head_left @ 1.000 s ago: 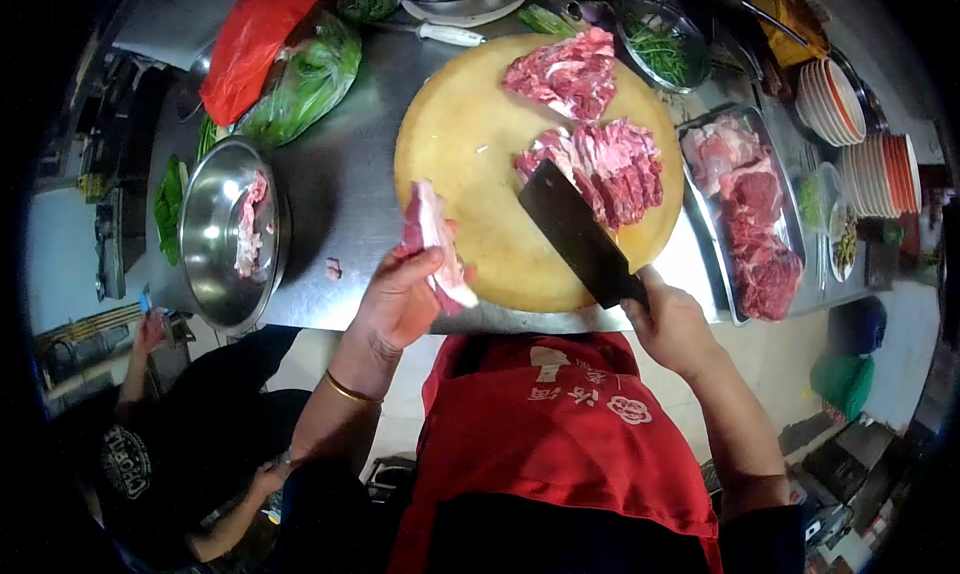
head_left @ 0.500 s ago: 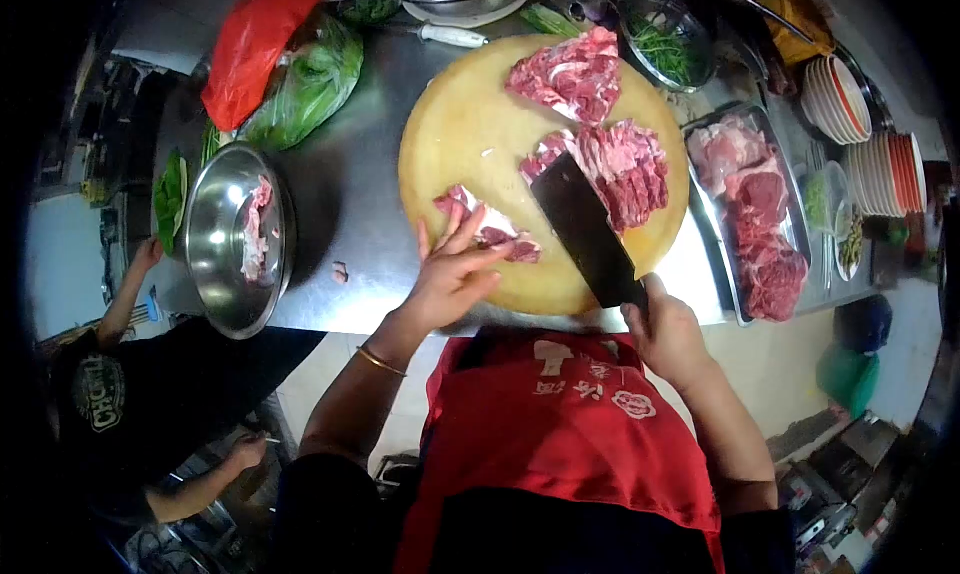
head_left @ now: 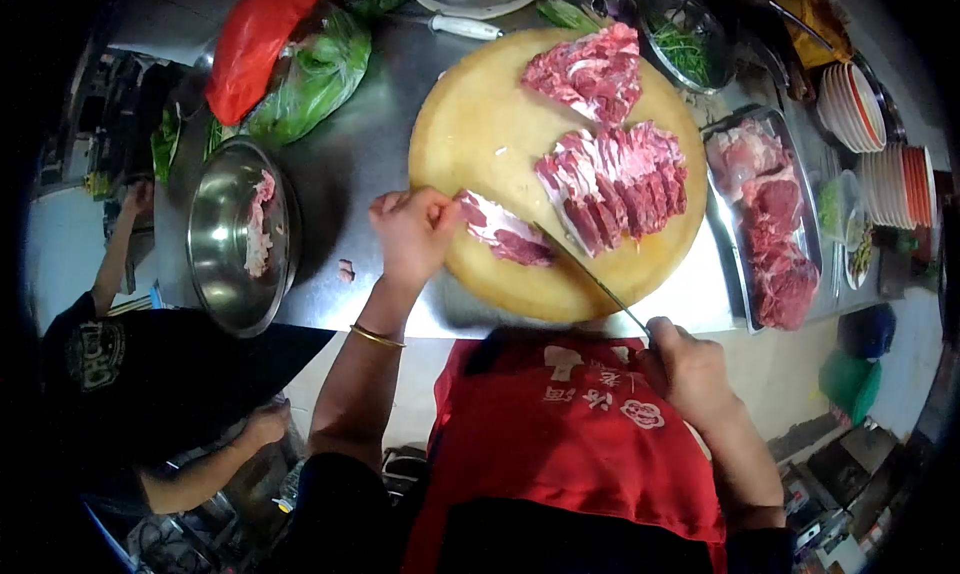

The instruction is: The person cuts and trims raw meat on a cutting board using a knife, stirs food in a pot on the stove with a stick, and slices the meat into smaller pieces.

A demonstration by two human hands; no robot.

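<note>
My right hand (head_left: 692,374) grips the handle of a cleaver (head_left: 596,282), now seen nearly edge-on. The cleaver's far tip is beside the right end of a small piece of red and white meat (head_left: 507,236) on the round cutting board (head_left: 470,114). At the left end of that piece, my left hand (head_left: 412,236) is closed with curled fingers against it; the exact hold is partly hidden. A row of sliced meat (head_left: 620,184) lies to the right on the board. Behind it sits a larger chunk of meat (head_left: 590,72).
A steel bowl (head_left: 215,244) with meat scraps stands left, near a small scrap (head_left: 346,270). Bagged greens (head_left: 320,74), a red bag (head_left: 255,44) and a white-handled tool (head_left: 465,27) lie behind. Right are a meat tray (head_left: 735,264) and stacked bowls (head_left: 895,186). A co-worker's arm (head_left: 115,244) is at left.
My left hand has gone from spread fingers over the small meat piece to closed at its left end. The cleaver has turned from showing its broad face to nearly edge-on, closer to that piece.
</note>
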